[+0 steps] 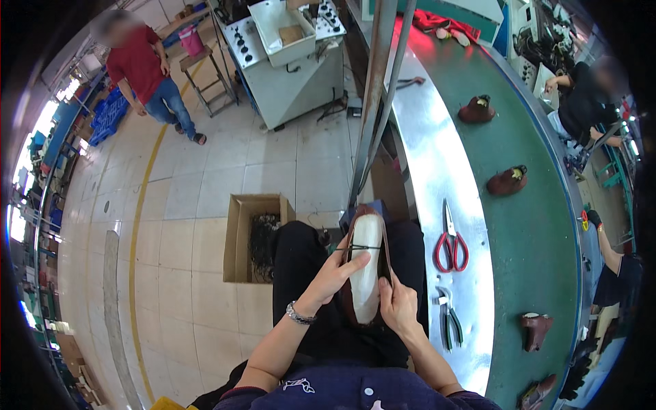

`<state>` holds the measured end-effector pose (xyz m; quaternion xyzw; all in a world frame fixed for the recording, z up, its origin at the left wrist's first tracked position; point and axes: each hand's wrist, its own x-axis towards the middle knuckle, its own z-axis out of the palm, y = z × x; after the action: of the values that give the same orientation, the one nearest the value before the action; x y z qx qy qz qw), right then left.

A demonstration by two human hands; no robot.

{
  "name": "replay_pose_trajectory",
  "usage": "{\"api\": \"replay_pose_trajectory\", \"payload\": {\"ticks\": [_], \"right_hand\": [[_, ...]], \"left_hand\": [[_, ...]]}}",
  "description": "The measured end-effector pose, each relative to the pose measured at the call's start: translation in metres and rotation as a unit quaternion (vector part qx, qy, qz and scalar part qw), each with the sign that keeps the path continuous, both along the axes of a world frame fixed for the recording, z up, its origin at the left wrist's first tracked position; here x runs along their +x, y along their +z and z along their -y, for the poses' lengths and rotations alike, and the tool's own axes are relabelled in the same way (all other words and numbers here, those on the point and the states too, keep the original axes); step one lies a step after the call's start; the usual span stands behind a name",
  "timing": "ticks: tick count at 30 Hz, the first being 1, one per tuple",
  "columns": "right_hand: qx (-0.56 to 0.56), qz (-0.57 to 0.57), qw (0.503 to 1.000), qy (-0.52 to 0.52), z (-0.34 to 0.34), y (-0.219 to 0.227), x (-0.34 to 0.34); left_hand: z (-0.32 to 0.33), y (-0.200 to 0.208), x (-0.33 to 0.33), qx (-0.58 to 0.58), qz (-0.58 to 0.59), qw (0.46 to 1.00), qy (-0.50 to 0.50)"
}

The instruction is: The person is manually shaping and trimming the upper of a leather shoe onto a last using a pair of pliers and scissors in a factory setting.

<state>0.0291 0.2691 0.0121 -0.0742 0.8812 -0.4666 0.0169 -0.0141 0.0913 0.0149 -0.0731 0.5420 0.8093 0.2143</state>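
Observation:
Over my lap I hold a brown shoe upper (352,301) with its long white underside (365,283) turned up. A thin black cord (362,247) runs across that underside. My left hand (339,275) is closed round the left side, its thumb lying on the white surface below the cord. On the other side, my right hand (398,305) pinches the brown edge, which stands away from the white part. Some fingertips of both hands are hidden behind the shoe. Red-handled scissors (451,249) and dark-handled pliers (449,320) lie to my right.
The tools rest on a metal ledge (478,307) beside a green conveyor belt (540,260) carrying several brown shoes (507,180). An open cardboard box (236,239) with dark scraps stands left of my knees. Metal posts (374,102) rise ahead. One person (147,68) stands far left; others work beyond the belt.

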Motion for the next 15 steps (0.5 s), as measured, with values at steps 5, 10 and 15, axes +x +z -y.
{"api": "replay_pose_trajectory", "payload": {"ticks": [5,10,15], "right_hand": [[0.009,-0.031,0.998,0.054,-0.011,0.017,0.007],[-0.052,-0.016,0.998,0.034,-0.008,0.017,0.005],[-0.17,0.021,0.982,-0.083,0.001,-0.004,0.006]], "left_hand": [[0.021,0.009,-0.005,0.021,0.019,0.997,-0.078],[0.027,0.016,-0.023,0.013,0.016,0.99,-0.139],[-0.004,0.023,0.005,-0.33,-0.236,0.913,-0.044]]}}
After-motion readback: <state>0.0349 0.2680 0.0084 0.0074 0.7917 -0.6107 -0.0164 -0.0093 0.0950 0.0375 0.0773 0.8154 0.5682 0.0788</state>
